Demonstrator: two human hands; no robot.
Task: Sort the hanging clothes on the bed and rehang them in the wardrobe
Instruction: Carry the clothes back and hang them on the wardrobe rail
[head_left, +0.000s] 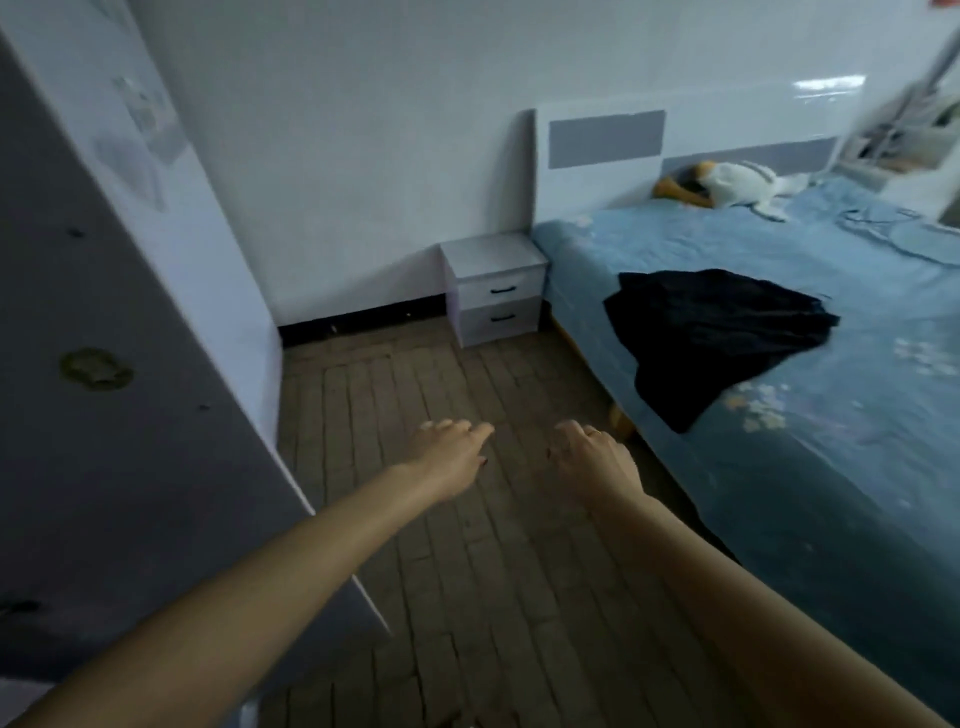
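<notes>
Now we hold both grips out over the floor, left hand (451, 457) and right hand (597, 460), fingers loosely curled, holding nothing. Ahead and right of the right grip, nearer it, lies the dark garment (711, 338) on the bed (831, 467), trailing toward us.

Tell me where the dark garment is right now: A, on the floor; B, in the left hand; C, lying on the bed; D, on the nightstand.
C: the dark garment lies spread on the bed, near its edge, and both hands are empty.
</notes>
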